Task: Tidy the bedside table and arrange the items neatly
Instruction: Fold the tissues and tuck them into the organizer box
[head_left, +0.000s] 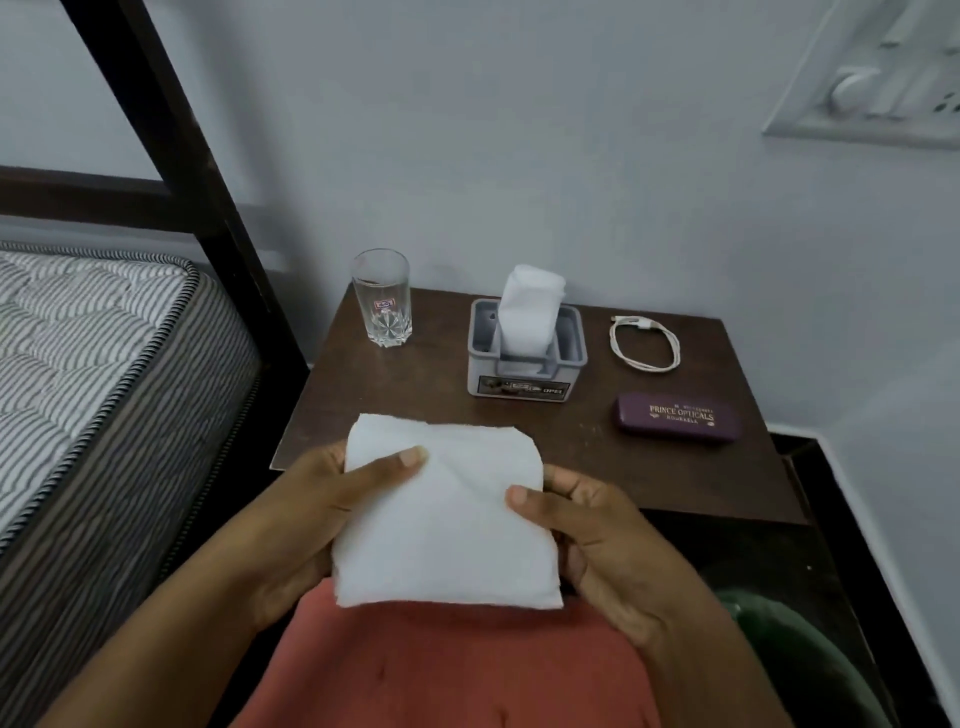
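A folded white tissue is held in front of the dark wooden bedside table. My left hand grips its left edge with the thumb on top. My right hand grips its right edge the same way. On the table stand a clear empty glass at the back left and a grey tissue holder with white tissue sticking up from it. A coiled white cable lies at the back right. A purple spectacle case lies in front of the cable.
A mattress with grey stripes and a dark bed frame stand to the left of the table. A white switchboard hangs on the wall at the upper right. My orange garment fills the bottom.
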